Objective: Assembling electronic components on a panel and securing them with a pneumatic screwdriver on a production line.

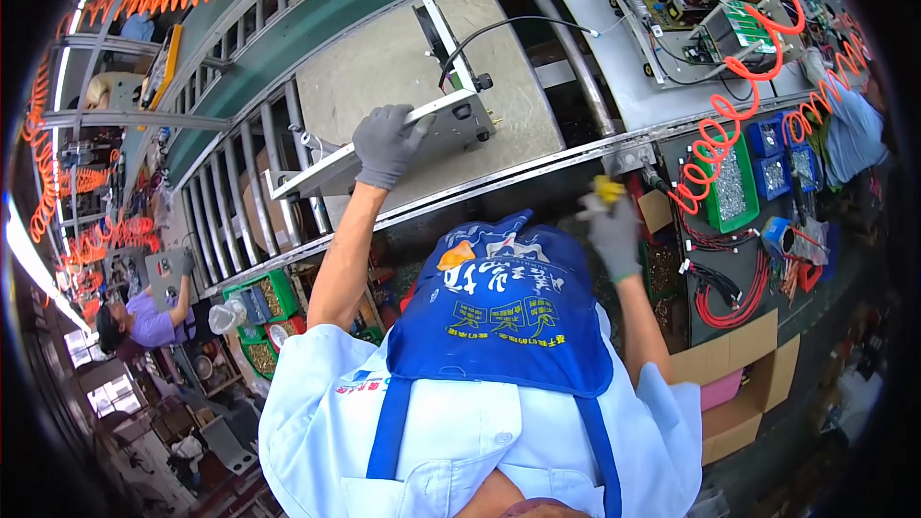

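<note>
My left hand (388, 146), in a grey glove, is closed round the upper edge of a light metal panel (345, 165). The panel stands tilted on a flat board (384, 67) over the roller line. Black fittings (464, 111) sit at its right end, and a black cable (508, 21) runs from it to the right. My right hand (614, 230), also gloved in grey, is off to the right of the panel, in front of the line's edge. A small yellow thing (606, 188) is in its fingers; blur hides its exact kind.
To the right, an open chassis with circuit boards (705, 29) lies on a pale board. Coiled orange air hoses (715, 149) hang over green and blue screw bins (732, 187). Red wires (743, 297) and a cardboard box (734, 384) are nearer. Another person (153, 317) works at far left.
</note>
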Demonstrator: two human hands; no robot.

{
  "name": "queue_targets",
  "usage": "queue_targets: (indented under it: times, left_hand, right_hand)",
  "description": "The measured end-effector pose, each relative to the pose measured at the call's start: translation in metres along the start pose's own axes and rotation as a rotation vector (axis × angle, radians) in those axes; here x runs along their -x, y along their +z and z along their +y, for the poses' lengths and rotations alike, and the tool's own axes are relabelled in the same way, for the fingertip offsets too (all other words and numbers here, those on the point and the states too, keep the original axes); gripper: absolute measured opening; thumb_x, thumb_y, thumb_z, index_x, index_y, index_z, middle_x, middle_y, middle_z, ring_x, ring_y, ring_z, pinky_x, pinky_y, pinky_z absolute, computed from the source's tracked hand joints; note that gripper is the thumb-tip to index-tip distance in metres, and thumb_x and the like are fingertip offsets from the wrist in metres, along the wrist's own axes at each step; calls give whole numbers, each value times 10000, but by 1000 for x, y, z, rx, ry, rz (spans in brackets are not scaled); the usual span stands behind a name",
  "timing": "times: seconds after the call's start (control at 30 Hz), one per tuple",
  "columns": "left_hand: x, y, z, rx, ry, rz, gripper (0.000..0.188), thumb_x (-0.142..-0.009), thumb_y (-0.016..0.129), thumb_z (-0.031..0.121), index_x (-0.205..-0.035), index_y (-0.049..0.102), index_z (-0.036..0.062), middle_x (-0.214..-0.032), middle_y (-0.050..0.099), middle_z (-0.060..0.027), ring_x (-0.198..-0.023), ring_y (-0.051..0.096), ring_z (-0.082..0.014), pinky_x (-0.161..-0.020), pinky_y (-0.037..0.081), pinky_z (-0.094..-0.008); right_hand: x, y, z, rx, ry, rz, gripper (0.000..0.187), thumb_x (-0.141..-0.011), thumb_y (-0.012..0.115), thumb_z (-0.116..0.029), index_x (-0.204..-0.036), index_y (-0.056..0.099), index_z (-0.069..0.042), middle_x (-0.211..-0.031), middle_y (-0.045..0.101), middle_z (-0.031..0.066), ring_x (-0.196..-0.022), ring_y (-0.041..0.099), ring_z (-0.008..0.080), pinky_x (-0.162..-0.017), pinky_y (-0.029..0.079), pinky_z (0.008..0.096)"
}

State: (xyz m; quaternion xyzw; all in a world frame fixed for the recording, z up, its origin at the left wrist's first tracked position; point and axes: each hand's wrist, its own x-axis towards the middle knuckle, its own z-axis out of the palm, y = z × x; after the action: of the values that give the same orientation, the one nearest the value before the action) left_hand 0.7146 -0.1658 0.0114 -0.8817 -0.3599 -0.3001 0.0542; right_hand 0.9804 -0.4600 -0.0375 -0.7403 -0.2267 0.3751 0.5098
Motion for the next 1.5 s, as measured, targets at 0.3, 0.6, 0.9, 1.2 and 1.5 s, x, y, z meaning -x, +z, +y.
queue_targets:
  times: [0.3,0.6,0.9,1.2,1.5]
  left_hand:
    - [59,78,93,983,-716,-382,340,-909,682,260,-1096,684,-24,-921,706,-123,-774,646,-209,-690,511,-365]
    - [55,146,93,1345,-986,-480,336,-955,660,295,-1020,711,-31,-840,685,-43,-725,593,-103,-675,492,-285]
    - [43,147,102,1371,-1023,-506,219,-978,652,211,-1050,716,14,-924,699,-14,-787,605,-75,-720,514,-253]
    - [30,155,114,1360,-1006,-540,219,-967,655,228,-1029,723,29,-905,691,-10,-775,606,-84,-716,516,-265]
    - [22,154,119,1278,-978,-588,228,-959,645,212,-1023,717,5,-909,701,-52,-770,626,-115,-708,523,-286]
  right_hand:
    - [-40,122,39,439,87,-302,291,-897,644,-215,-1077,582,5,-849,666,207,-790,692,366,-696,541,442]
    - [-58,113,31,671,6,-285,308,-909,603,-255,-1070,589,8,-987,675,271,-965,643,463,-830,501,540]
    - [-58,110,30,753,-101,-180,303,-914,611,-250,-1078,601,4,-906,675,257,-895,658,450,-774,506,501]
    - [-69,92,23,787,-9,-248,349,-927,591,-291,-1121,584,-2,-1021,678,276,-963,647,479,-862,498,564]
    - [-65,89,-7,888,1,-211,336,-951,575,-316,-1110,587,-20,-1064,685,243,-1002,655,452,-863,510,548]
